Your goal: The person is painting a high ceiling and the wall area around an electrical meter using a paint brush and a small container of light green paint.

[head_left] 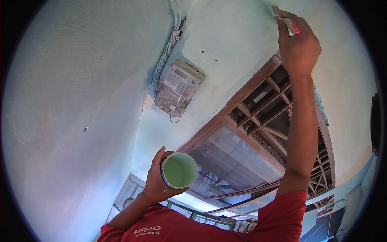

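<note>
My left hand (156, 182) is wrapped around a round tub (191, 159), gripping its side. Light green paint (177, 173) lies inside, and smears mark the rim. High at the upper right, my right hand (300, 50) is closed around a paintbrush (291, 26) with red on its handle. The brush's tip points up and left, at or very near the pale green wall (238, 28); whether it touches is hard to tell. Around the tip the wall looks a slightly darker green.
An electricity meter (180, 86) with a keypad hangs on the wall, a corrugated conduit (166, 54) running up from it. Below my right hand is a brown wooden window frame (250, 90) with vent slats and glass. Another wall (72, 97), patchy and pale, stands at left.
</note>
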`<state>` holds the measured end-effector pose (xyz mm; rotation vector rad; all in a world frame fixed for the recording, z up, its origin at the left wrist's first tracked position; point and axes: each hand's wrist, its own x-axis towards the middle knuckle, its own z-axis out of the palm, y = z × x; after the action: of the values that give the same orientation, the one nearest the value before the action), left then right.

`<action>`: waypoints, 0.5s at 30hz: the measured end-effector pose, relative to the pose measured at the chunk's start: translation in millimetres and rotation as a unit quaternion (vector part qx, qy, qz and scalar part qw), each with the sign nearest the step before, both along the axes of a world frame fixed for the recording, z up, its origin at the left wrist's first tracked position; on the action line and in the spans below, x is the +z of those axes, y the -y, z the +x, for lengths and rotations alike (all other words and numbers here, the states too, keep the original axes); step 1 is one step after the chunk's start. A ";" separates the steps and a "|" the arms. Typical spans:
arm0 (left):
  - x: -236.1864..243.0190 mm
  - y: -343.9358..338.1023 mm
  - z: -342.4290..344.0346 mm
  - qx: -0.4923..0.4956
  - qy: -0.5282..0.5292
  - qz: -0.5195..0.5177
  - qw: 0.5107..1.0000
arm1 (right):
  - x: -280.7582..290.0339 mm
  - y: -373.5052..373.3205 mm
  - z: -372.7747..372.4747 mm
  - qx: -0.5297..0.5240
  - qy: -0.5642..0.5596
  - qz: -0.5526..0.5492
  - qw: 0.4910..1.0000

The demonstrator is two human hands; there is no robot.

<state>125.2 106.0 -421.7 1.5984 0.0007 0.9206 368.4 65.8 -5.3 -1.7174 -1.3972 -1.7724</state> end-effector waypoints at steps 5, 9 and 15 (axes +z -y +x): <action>0.5 6.1 0.1 -0.012 -0.001 0.000 1.000 | -90.1 2.0 6.5 -0.133 0.142 -0.172 0.966; -0.6 6.4 -2.7 -0.020 0.000 0.009 1.000 | -184.8 11.5 -8.9 -0.046 0.065 -0.277 0.958; 1.1 8.3 -6.5 0.005 0.005 0.000 1.000 | -159.4 24.0 -15.5 0.059 -0.208 -0.242 0.946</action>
<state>118.7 97.7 -420.6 1.5951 0.0008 0.9360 352.9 41.8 -164.7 -2.0333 -1.7752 -0.9632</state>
